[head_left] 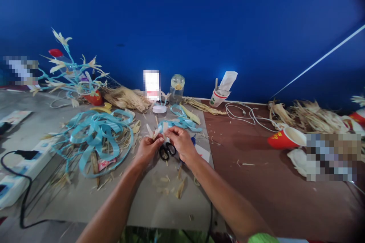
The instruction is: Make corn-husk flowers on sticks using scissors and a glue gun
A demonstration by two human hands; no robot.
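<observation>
Both hands met over the middle of the tabletop (85, 201), above a grey mat. The left hand (148, 147) had its grip pinched on small pale husk pieces (154, 132), which stood up from its fingertips like little petals. The right hand (179, 142) was just beside it, its grip pressed on the same husk pieces from the other side, so the two thumbs nearly touched. Directly beneath the hands lay black-handled scissors (167, 151) flat on the mat, with husk scraps (171, 186) scattered toward the near edge. A loose tangle of light blue ribbon (94, 136) sprawled to the left of the hands, and a smaller ribbon bundle (179, 123) lay just behind them. Farther back, near the far edge, stood a glass jar (177, 88) and a paper cup (218, 98) holding a white packet. At the far left corner a red pot (94, 98) carried a blue-stemmed husk flower arrangement. A white cable (248, 115) curled over the brown right part, near a tipped red cup (285, 138).
</observation>
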